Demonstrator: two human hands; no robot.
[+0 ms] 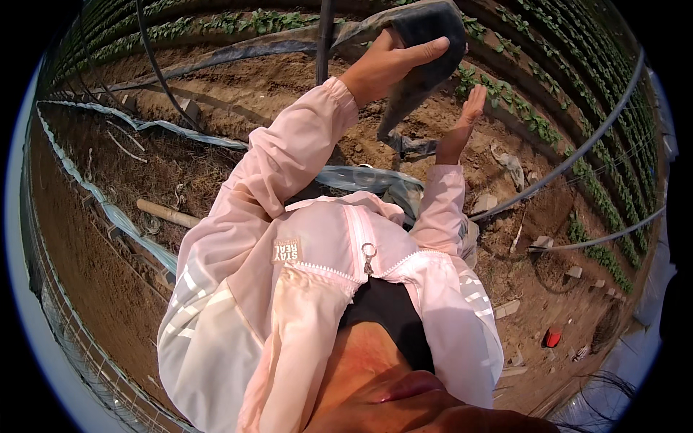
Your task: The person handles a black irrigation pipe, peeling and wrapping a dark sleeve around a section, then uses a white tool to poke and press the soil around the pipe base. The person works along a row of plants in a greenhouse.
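My left hand [393, 65] is raised at the upper middle, its thumb lying across a wide, flat black plastic strip [432, 27] and its fingers behind it. The strip folds over at this hand, and one end hangs down toward the soil. Its other part runs away to the left, greyed with dust; whether it is film or a flat hose I cannot tell. My right hand [463, 124] is held up to the right of the hanging end, apart from it, with fingers stretched and nothing in them.
A dark upright post [324, 43] stands just left of my left hand. Curved hoops [559, 169] arch on the right, beside rows of green plants [599, 130]. Bluish plastic sheeting [108, 202] lies along the left. A wooden pole [167, 213] and a red object [552, 337] rest on the ground.
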